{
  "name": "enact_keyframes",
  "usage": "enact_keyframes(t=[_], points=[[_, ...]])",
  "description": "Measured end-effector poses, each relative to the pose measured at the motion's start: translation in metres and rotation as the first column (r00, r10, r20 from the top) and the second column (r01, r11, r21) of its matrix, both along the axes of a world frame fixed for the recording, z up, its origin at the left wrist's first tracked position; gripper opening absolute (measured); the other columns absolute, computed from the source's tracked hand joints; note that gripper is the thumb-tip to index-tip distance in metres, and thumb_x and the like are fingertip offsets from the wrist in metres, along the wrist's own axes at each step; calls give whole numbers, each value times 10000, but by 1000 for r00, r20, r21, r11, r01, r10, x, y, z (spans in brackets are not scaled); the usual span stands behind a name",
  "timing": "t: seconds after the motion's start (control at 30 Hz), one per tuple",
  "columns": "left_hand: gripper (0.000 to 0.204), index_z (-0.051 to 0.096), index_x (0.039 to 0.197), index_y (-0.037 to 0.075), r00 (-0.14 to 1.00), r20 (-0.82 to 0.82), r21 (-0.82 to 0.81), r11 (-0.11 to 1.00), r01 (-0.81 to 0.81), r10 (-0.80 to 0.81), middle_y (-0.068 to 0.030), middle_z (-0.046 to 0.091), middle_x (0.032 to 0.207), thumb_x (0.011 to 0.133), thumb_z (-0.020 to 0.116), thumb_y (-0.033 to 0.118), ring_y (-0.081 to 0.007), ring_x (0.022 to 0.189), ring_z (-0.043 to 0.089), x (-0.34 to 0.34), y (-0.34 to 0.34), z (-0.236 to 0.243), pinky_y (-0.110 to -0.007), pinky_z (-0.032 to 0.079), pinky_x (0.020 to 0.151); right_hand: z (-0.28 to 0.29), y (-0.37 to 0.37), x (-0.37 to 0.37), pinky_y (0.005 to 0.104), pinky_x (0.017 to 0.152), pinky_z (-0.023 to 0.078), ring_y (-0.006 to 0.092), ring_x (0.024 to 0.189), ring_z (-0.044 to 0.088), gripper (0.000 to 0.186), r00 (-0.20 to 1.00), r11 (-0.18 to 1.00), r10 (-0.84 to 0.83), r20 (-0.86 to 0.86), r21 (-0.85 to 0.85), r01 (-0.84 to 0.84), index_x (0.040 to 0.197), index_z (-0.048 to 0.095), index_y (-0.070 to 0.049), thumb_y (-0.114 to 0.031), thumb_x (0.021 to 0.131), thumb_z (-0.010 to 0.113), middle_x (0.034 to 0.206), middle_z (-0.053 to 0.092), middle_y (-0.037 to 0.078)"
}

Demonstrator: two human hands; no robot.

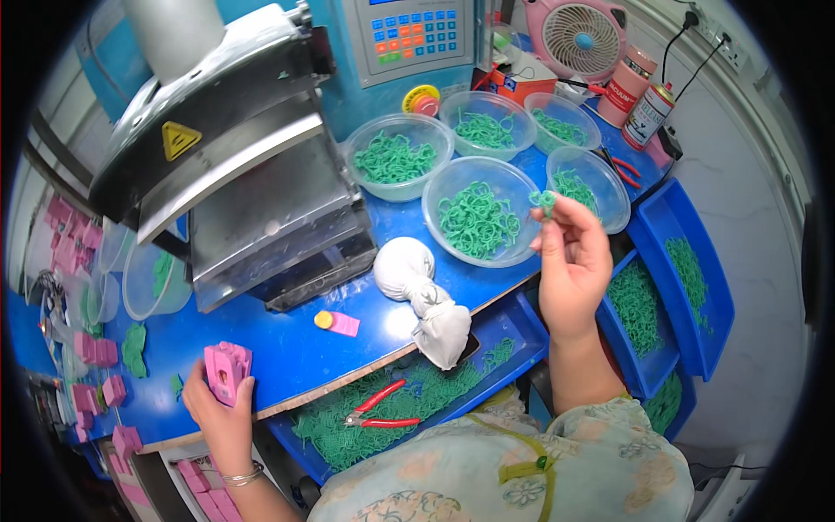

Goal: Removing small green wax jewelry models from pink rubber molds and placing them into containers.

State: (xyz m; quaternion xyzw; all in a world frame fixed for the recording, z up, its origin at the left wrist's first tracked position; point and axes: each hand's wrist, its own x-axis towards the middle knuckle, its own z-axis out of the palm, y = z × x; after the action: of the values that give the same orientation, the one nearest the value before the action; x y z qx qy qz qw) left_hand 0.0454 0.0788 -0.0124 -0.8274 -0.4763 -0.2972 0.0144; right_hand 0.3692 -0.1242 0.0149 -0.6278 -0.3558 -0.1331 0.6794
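Observation:
At the blue bench's lower left my left hand [217, 413] grips a pink block [229, 370] with a small opening in its face. My right hand [570, 265] is raised at the right, pinching a small green piece [543, 202] between thumb and fingertips. Just behind it are clear bowls [445, 187] of tangled green pieces. Between my hands lie a white cloth bundle [406, 265] and a small pink item with a yellow cap [342, 323].
A metal press [261, 235] fills the back left, beside a keypad panel [409, 35]. Blue trays [722, 331] of green pieces stand right. A drawer-like tray [531, 322] below holds green pieces and red-handled cutters [387, 422]. Pink blocks [91, 348] sit left; a fan [572, 42] stands behind.

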Motion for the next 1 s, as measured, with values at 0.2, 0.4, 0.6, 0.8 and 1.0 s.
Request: enact_keyframes(t=[0.2, 0.4, 0.6, 0.8, 1.0], points=[[421, 457, 1050, -3, 963, 265, -339, 930, 145, -53, -141, 485, 1002, 656, 605, -25, -276, 982, 458, 1, -2, -2, -365, 342, 920, 4, 0, 20, 242, 676, 475, 159, 839, 613, 172, 993, 995, -69, 95, 84, 61, 1033, 483, 9, 16, 865, 522, 895, 587, 90], [394, 427, 1040, 15, 748, 647, -249, 885, 393, -150, -54, 460, 939, 679, 576, -40, -142, 846, 453, 3, -11, -7, -272, 395, 811, 6, 5, 31, 312, 670, 458, 224, 728, 589, 168, 938, 949, -147, 313, -222, 223, 967, 526, 8, 8, 806, 569, 823, 600, 110], [299, 435, 1056, 50, 539, 836, -444, 707, 551, 104, -44, 448, 966, 806, 594, 90, -133, 919, 442, -8, -16, 6, -233, 352, 785, 9, 7, 37, 338, 683, 447, 238, 744, 591, 170, 925, 933, -166, 341, -251, 260, 957, 519, 4, 5, 794, 567, 818, 602, 118], [411, 437, 1075, 32, 857, 480, -236, 914, 330, -186, -61, 424, 1036, 725, 652, 11, -164, 918, 447, 4, -19, 8, -273, 368, 847, 49, 28, 74, 368, 698, 442, 267, 793, 598, 200, 913, 881, -262, 314, -307, 359, 988, 511, -20, -46, 799, 573, 830, 613, 93], [479, 472, 1003, 30, 756, 621, -375, 771, 515, -204, -94, 463, 996, 634, 759, 132, -196, 925, 467, 3, -43, 11, -320, 369, 864, 59, 42, -7, 368, 679, 452, 272, 730, 579, 76, 836, 989, 134, 532, -128, -78, 786, 570, -56, -122, 784, 606, 824, 608, 92]])
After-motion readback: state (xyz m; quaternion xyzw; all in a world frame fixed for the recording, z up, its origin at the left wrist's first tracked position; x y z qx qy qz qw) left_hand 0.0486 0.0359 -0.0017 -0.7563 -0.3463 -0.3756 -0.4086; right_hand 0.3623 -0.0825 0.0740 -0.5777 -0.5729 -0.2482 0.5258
